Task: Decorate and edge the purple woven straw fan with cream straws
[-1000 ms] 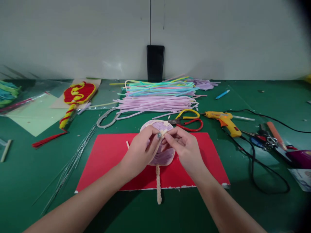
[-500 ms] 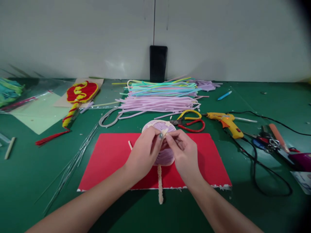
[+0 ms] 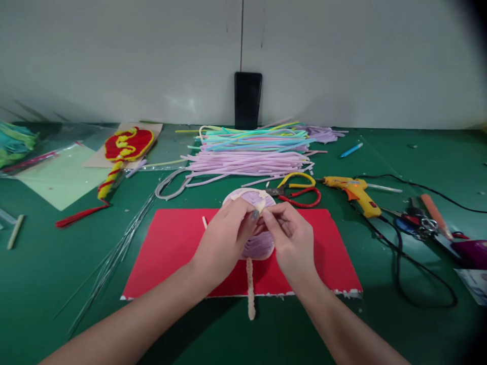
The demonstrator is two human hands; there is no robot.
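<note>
Between my fingertips is a small cream-coloured piece of pipe cleaner [image 3: 260, 205], pinched from both sides. My left hand [image 3: 224, 238] closes on it from the left, and my right hand [image 3: 292, 235] grips it from the right. Below them lies a round lilac fan [image 3: 258, 247] with a cream rim and a twisted cream handle [image 3: 250, 289] pointing towards me. My hands cover the middle of the fan. It rests on a red board [image 3: 167, 253], its handle reaching past the near edge. A short cream stick end [image 3: 204, 222] shows beside my left hand.
Scissors [image 3: 300, 190] and a yellow glue gun [image 3: 353, 191] with a cord lie right of centre. Pipe cleaners [image 3: 251, 162] are heaped behind the board, before a propped phone [image 3: 248, 100]. Thin wires [image 3: 122, 243] and a red-yellow fan [image 3: 129, 144] lie left.
My right hand has shifted slightly to the right. The cream piece between my fingers has turned a little and shows more of itself. The fan stays in place.
</note>
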